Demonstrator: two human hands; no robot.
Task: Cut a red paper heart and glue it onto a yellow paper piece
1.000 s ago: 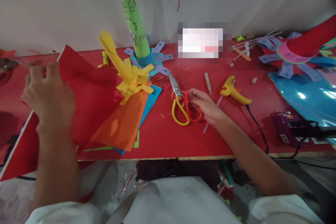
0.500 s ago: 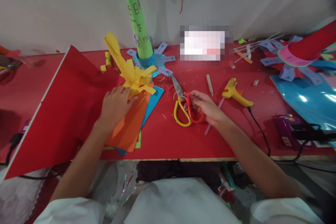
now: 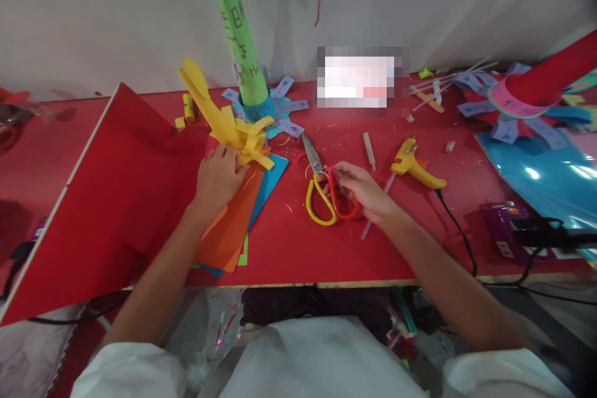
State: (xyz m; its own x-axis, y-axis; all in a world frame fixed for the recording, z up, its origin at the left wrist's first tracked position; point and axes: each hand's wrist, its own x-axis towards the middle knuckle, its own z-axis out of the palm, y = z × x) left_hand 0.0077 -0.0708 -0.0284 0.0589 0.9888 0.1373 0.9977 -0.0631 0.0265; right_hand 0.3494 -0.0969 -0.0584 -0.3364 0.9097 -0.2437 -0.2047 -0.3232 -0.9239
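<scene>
My right hand (image 3: 359, 185) grips the scissors (image 3: 313, 155) by the red handle. Their blades are together and point away from me, with the yellow handle to the left. At the yellow paper piece (image 3: 236, 137), a rolled tube with cut strips fanned out at its end, my left hand (image 3: 220, 177) has its fingers curled on the near edge. The fingertips are partly hidden there. Under that hand lie orange paper sheets (image 3: 229, 236), with a blue sheet (image 3: 275, 177) showing beneath them.
A green paper tube (image 3: 249, 68) stands on a strip-petalled base behind. To the right lie a yellow glue gun (image 3: 413, 165) with its cord, a whitish stick (image 3: 369, 150) and a purple box (image 3: 504, 230). A red board (image 3: 93, 199) leans up at left. Scraps litter the red table (image 3: 298, 255).
My left hand has shifted slightly right, and its fingers are more curled at the yellow paper. My right hand and the scissors stay in place. The view has shifted a little.
</scene>
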